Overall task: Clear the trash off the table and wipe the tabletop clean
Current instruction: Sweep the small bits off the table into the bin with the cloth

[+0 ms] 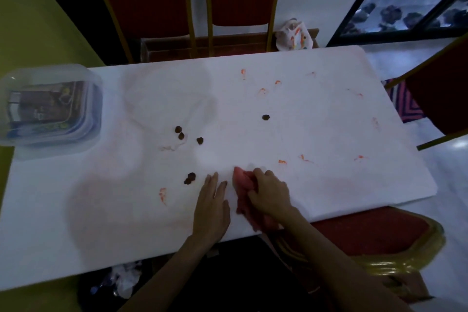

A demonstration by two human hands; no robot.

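The pink cloth lies bunched on the white tabletop at lower centre of the frame, gripped under the right hand, whose fingers curl around it. Just beside it on the left, the left hand rests flat with fingers extended, holding nothing. Dark crumbs sit left of that hand, with more toward the middle; orange smears dot the right half. Wiping likely works best sweeping crumbs together first, pressing firmly over smears. A clear plastic container stands at the left edge.
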